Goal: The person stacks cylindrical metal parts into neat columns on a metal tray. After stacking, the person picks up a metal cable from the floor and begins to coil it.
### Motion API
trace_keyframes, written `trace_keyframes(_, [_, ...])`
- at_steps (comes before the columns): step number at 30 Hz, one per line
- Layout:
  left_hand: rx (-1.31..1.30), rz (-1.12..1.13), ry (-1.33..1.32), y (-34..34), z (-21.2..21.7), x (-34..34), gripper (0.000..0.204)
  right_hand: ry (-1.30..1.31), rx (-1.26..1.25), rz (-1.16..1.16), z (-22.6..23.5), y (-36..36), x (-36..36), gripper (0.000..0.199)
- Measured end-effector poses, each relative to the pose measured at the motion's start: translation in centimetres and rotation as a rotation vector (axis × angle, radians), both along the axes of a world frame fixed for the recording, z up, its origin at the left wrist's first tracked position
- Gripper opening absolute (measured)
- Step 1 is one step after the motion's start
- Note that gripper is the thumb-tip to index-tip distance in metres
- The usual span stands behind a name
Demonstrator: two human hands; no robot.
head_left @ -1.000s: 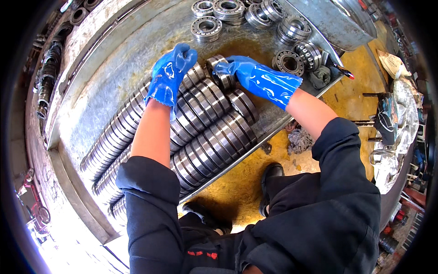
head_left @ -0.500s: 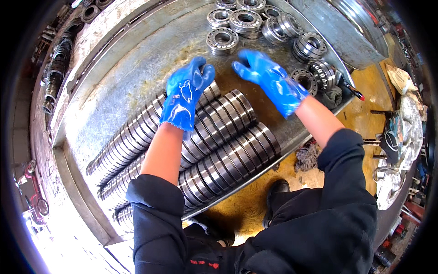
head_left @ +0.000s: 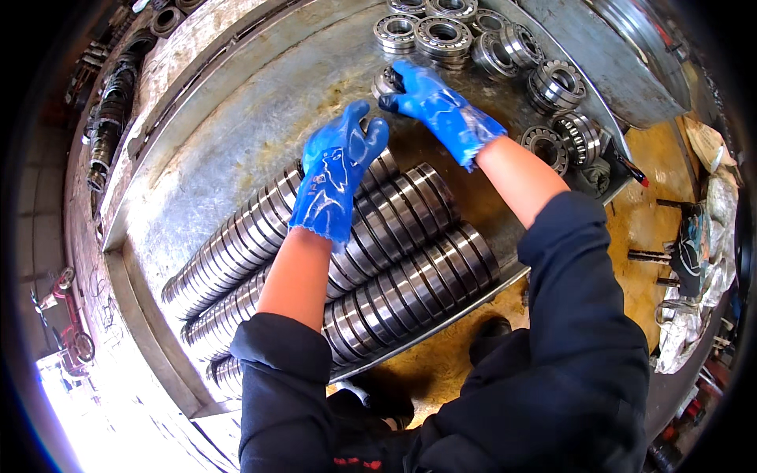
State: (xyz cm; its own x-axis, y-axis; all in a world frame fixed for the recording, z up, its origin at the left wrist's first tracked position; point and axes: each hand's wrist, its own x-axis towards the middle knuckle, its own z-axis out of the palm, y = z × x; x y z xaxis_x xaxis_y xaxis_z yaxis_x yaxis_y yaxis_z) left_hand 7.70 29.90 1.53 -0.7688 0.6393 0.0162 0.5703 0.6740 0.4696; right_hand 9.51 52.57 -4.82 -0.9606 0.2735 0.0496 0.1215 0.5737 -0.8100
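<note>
From the head cam, the right hand is sitting nearer, its grip pinching a shiny, half-hidden steel bearing off its left side, on or over the metal tabletop, while the left hand is resting half-curled by the ring row, can't tell if it's holding anything.

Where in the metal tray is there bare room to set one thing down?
The widest bare patch of the tray lies between its far-left wall and the bearing rows. A smaller, stained patch lies between their right ends and the loose bearings at right. The near side and far right corner are crowded with bearings.
</note>
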Motion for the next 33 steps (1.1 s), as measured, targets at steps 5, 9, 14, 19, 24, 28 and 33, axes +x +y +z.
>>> trace_keyframes(5, [0.088, -0.010, -0.085, 0.1, -0.6, -0.7, 0.051, -0.062, -1.185, -0.169, -1.7, -2.1, 4.2, 0.043])
trace_keyframes(9, [0.397, -0.058, -0.304, -0.2, -1.8, -2.3, 0.052, -0.034, -1.174, 0.097, -1.0, -5.0, 6.2, 0.052])
trace_keyframes(14, [0.262, -0.213, -0.196, 3.6, -1.6, -2.2, 0.051, 0.020, -0.871, 0.126, 0.4, -4.8, 8.8, 0.058])
trace_keyframes(19, [0.022, -0.104, -0.065, 3.6, -1.1, -0.7, 0.048, -0.403, 0.569, -0.105, 6.2, 0.5, 16.3, 0.069])
trace_keyframes(24, [0.033, -0.117, -0.021, 3.6, -1.1, -0.6, 0.054, -0.681, 0.923, -0.369, 3.2, 3.6, 22.0, 0.078])
trace_keyframes(28, [0.166, -0.153, 0.104, 4.2, -2.2, -0.3, 0.050, -0.556, 0.856, -0.547, -1.1, 6.3, 21.3, 0.079])
trace_keyframes(33, [0.105, -0.125, 0.083, 3.3, -2.0, -0.1, 0.052, -0.508, 0.239, -0.399, 4.4, 6.5, 21.5, 0.058])
